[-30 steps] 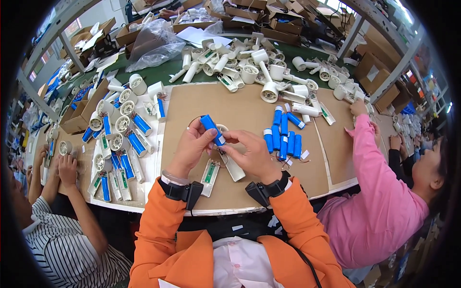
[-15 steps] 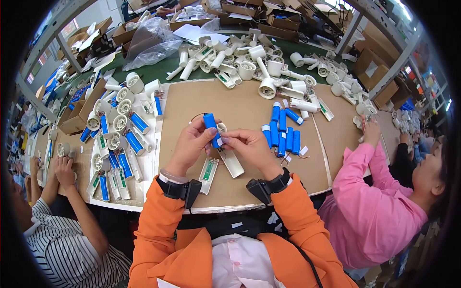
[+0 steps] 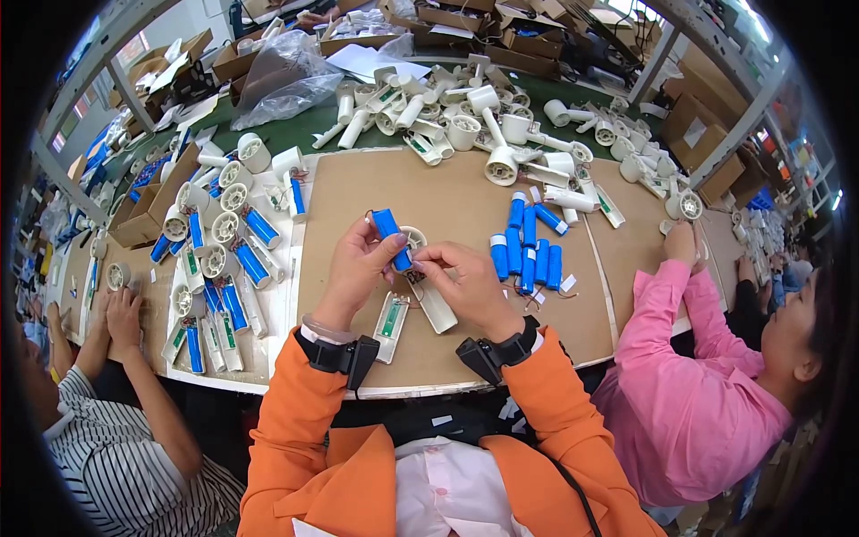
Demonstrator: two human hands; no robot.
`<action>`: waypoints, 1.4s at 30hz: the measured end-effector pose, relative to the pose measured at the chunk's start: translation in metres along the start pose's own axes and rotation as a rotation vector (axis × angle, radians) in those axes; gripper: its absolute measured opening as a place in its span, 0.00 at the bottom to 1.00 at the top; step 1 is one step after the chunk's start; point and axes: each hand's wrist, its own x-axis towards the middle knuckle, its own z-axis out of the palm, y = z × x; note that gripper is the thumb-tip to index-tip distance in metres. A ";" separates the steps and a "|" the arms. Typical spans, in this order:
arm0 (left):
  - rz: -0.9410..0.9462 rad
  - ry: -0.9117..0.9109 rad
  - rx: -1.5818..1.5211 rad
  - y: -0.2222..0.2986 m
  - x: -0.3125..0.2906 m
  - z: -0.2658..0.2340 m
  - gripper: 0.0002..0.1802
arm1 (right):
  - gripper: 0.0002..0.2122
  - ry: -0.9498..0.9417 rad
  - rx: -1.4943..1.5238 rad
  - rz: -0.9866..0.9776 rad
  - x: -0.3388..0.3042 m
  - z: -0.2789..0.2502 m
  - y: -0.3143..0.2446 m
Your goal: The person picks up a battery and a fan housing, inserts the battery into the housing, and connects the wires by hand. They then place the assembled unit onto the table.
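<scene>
You've only got the one view here, a fisheye on your head looking steeply down at the brown work mat (image 3: 447, 188), so straight edges bow hard near the rim. It sits close: your left hand (image 3: 358, 268) and right hand (image 3: 470, 286) land dead centre, orange sleeves coming up from the bottom edge.
</scene>
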 end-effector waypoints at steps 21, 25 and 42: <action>0.034 -0.020 0.016 0.007 -0.004 0.004 0.14 | 0.04 0.085 -0.101 -0.179 0.003 -0.002 0.000; 0.031 -0.019 0.014 0.006 -0.004 0.004 0.14 | 0.03 0.057 -0.154 -0.233 0.003 0.000 0.002; -0.004 -0.026 0.016 0.009 -0.006 0.008 0.13 | 0.04 0.130 -0.243 -0.253 0.003 -0.001 0.004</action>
